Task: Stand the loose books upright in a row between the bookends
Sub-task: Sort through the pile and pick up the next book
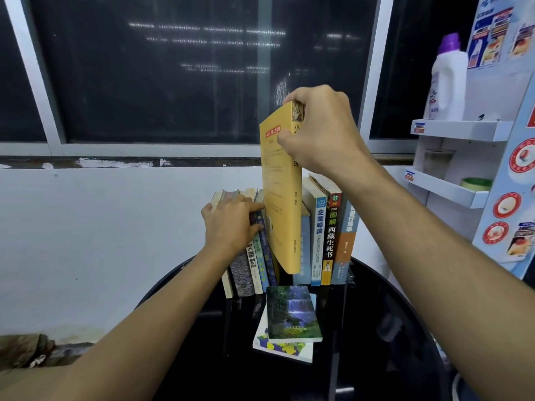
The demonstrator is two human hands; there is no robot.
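Observation:
My right hand [321,134] grips the top of a tall yellow book [279,198], held upright with its lower end in a gap in the row. My left hand [231,224] presses flat against the leaning books on the left [252,267], holding them back from the gap. To the right of the gap several books stand upright [324,241], spines facing me. Two loose books lie stacked flat in front of the row: a green waterfall-cover book [292,314] on top of a white one with purple and yellow shapes [285,350]. The bookends are hidden.
The books stand on a round black table [376,328] against a white wall below a dark window. At the right is a white display rack [460,163] with a purple-capped bottle [447,79], a glass and a tape roll on its shelves.

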